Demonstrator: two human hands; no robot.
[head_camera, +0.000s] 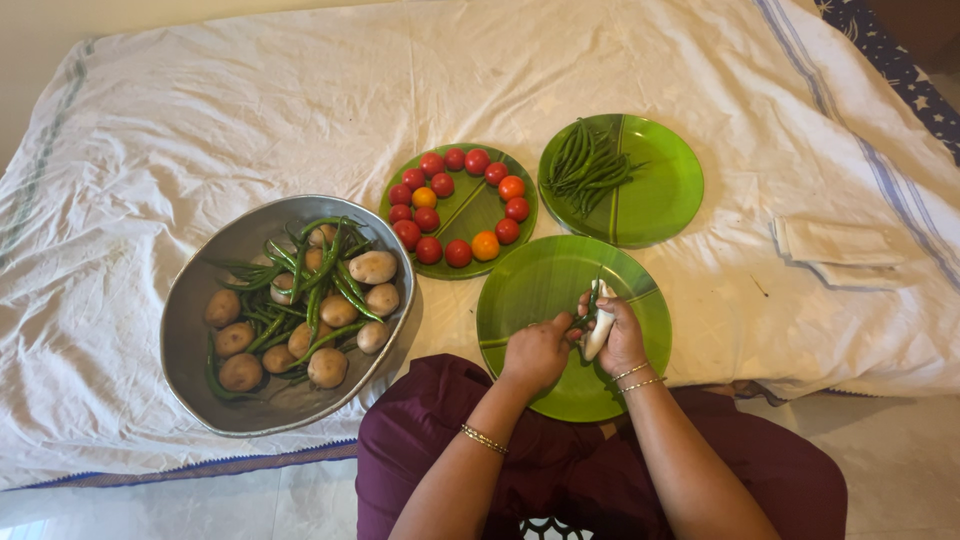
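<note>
Both hands meet over an empty green plate right in front of me. My right hand grips a white cloth wrapped around a green chilli whose tip sticks up. My left hand pinches the chilli's other end, fingers closed. To the left stands a large metal bowl with potatoes and green chillies in it. Behind, one green plate carries a ring of tomatoes. Another green plate holds a pile of green chillies.
Everything rests on a white sheet spread over a low bed. A folded white cloth lies at the right. A dark blue patterned fabric shows at the far right corner. My lap in maroon clothing is at the bed's near edge.
</note>
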